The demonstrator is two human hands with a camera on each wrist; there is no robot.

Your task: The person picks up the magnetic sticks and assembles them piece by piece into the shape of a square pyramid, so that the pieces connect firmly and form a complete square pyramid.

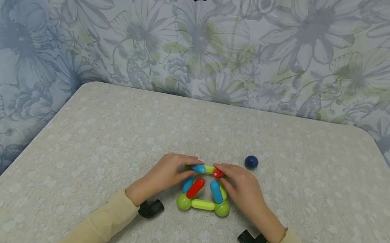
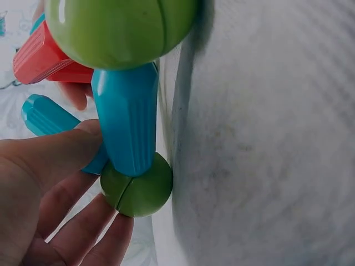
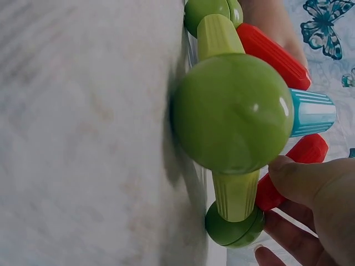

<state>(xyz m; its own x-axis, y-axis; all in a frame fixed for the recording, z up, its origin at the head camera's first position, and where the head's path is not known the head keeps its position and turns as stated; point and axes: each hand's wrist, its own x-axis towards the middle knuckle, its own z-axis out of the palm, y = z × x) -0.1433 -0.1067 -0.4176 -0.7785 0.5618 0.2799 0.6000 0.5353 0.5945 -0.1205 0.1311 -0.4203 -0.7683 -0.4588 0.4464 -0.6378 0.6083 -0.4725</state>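
A toy frame of colored rods and green balls lies on the table between my hands. Its near side is a lime rod [image 1: 203, 205] joining a green ball [image 1: 184, 202] and another green ball [image 1: 222, 208]. From these corners a red rod [image 1: 195, 188] and a blue rod [image 1: 216, 191] slant upward. At the far left corner my left hand [image 1: 167, 170] pinches a blue rod [image 2: 47, 116], its fingertips near the far green ball [image 2: 137, 188]. My right hand [image 1: 245, 188] pinches a red rod [image 3: 310, 149] above the far right green ball [image 3: 234, 224].
A dark blue ball [image 1: 251, 162] sits on the table beyond my right hand. The table [image 1: 122, 113] has a pale patterned cover, with a floral curtain or wall [image 1: 198, 53] behind it. Black wrist cameras [image 1: 151, 209] hang under both wrists, close to the tabletop.
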